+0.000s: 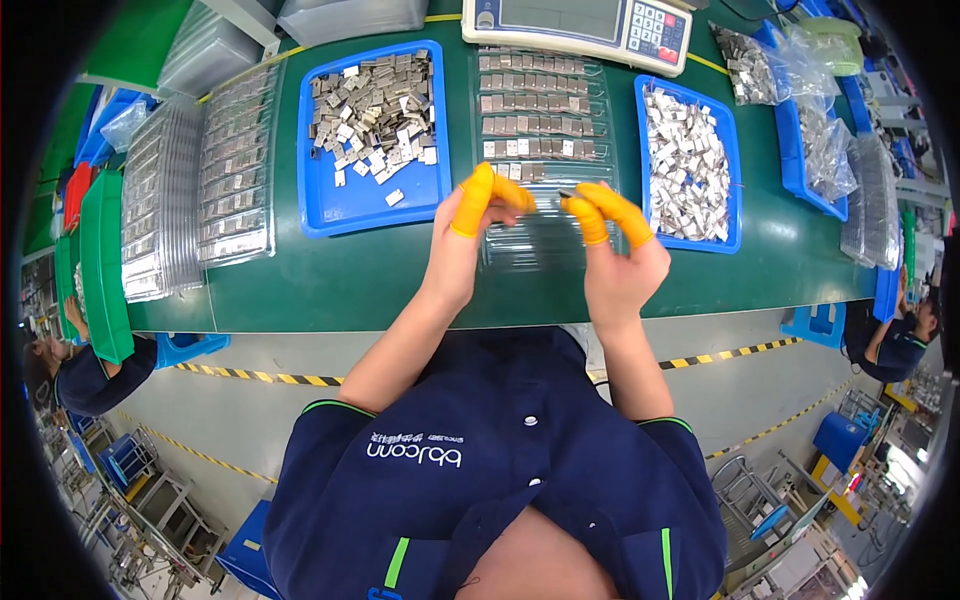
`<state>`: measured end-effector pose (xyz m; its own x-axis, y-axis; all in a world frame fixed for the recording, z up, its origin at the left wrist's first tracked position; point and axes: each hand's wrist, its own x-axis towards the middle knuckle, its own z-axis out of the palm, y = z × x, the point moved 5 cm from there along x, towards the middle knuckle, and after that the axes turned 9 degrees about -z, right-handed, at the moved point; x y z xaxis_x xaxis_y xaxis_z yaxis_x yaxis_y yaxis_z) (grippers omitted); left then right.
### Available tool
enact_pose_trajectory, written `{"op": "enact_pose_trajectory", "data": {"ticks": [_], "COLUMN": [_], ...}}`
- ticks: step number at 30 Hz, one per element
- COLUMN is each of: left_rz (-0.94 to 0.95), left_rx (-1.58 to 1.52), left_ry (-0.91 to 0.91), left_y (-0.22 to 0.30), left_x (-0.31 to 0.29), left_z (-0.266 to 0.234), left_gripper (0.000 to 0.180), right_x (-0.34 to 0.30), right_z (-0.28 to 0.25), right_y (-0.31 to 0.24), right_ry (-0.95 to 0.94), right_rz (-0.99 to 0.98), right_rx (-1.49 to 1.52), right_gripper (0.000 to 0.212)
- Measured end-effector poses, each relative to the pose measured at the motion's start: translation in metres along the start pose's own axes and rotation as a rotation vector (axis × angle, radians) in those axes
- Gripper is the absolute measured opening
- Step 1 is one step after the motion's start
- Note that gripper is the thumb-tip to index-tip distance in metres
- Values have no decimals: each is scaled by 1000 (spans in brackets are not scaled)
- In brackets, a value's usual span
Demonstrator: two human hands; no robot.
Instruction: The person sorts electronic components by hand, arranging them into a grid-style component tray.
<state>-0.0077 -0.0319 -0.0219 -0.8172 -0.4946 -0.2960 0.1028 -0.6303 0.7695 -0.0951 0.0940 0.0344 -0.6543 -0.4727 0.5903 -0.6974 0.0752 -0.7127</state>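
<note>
1. Right grip (622,258) nearly closed, pinching a small dark piece (565,197) at its fingertips.
2. Left grip (460,242) curled; cannot tell whether it holds anything.
3. Both above the clear tray (525,245) on the desk (380,290).

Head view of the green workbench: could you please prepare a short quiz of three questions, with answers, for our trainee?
1. True or false: the white electronic scale with a keypad stands beyond the clear plastic tray with slots, as seen from the person.

2. Choose: what lies in the blue rectangular plastic tray to the left of the clear one?
a) coiled cables
b) small loose metal pieces
c) folded gloves

3. Complete: the bare-palmed right hand wears yellow covers on some of its ____.

Key: 1. True. 2. b. 3. Fingers.
</note>
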Motion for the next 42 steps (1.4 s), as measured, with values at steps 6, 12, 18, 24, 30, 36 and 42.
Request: {"op": "enact_pose_trajectory", "data": {"ticks": [6, 12, 18, 24, 30, 36, 42], "left_rz": [258, 137, 75, 65, 87, 688, 503], "left_rx": [628, 519, 420, 366, 365, 451, 474], "left_ry": [-107, -119, -199, -61, -51, 516, 588], "left_y": [10, 14, 9, 8, 9, 83, 105], "left_x": [-10, -5, -7, -6, -6, -23, -40], "left_z": [19, 9, 11, 6, 2, -63, -120], "left_gripper": [15, 13, 9, 10, 10, 13, 16], "right_x": [0, 8, 25, 14, 19, 27, 30], "right_z": [7, 6, -19, 7, 10, 6, 23], "right_y": [-8, -4, 12, -14, -6, 43, 51], "right_ry": [-129, -234, 64, -195, -216, -338, -492], "right_rz": [-290, -178, -3, -282, -218, -196, -211], "right_rx": [-31, 0, 65, -174, -234, -392, -432], "right_gripper": [25, 28, 21, 25, 20, 18, 18]}}
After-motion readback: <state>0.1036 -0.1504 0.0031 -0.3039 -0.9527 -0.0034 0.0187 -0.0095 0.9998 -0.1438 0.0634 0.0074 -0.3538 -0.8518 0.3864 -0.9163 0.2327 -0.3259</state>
